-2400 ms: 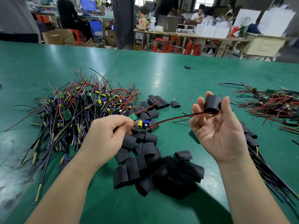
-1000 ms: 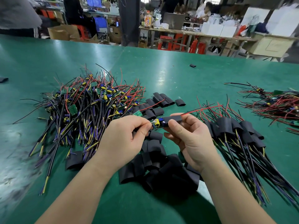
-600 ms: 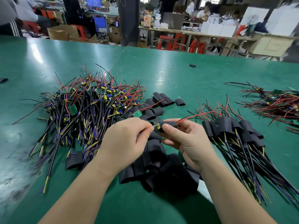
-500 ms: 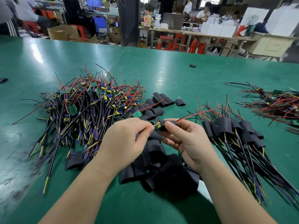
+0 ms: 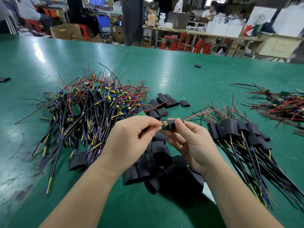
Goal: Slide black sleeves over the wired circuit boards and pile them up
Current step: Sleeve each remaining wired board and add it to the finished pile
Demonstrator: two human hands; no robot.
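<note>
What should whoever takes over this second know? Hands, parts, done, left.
Left hand pinches the exposed end of a wired circuit board; right hand holds the black sleeve partly over it.
Bare boards: big pile on the left, second pile far right. Loose sleeves: heaped below the hands on the green table.
Done: sleeved pile on the right.
Left: push this sleeve fully on, add it to the sleeved pile, then work through the bare boards.
</note>
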